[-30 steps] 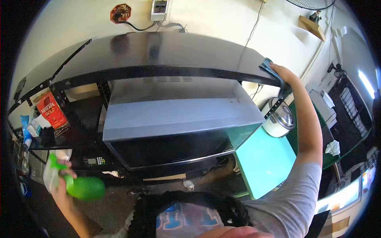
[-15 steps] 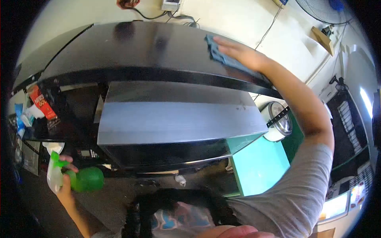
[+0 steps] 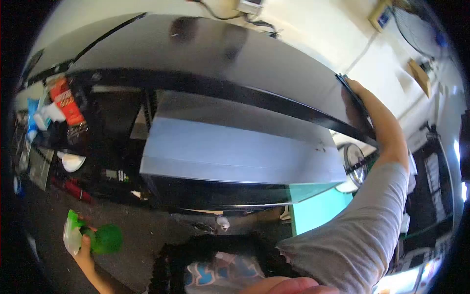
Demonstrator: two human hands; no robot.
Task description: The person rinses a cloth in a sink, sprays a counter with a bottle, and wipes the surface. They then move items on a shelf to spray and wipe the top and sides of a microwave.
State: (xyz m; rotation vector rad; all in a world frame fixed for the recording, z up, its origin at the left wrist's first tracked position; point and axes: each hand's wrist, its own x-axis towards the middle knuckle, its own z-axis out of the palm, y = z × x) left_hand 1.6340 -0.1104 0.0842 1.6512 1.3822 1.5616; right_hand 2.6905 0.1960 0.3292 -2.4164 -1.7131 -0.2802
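Observation:
A dark, glossy shelf top point(image 3: 205, 54) spans the upper part of the view. At its right end my right hand point(image 3: 353, 85) presses a blue cloth point(image 3: 348, 90) against the edge, the cloth seen nearly edge-on. Low on the left, my left hand point(image 3: 84, 247) is wrapped round the neck of a green spray bottle point(image 3: 107, 238) with a white and green nozzle, the bottle lying sideways in the air above the dark floor. Under the shelf top stands a wide glass-fronted tank with a grey-white lid point(image 3: 235, 152).
Red packet point(image 3: 66, 102) and other packages fill the left shelf. A white bowl point(image 3: 72, 162) sits lower. At the right are a rice cooker point(image 3: 353, 161) and a turquoise surface point(image 3: 318, 213). A wooden bracket point(image 3: 419, 77) juts from the wall.
My right hand has slid the cloth rightward to the shelf's far right edge. My left hand, still round the bottle, is lower in view. The camera view has shifted.

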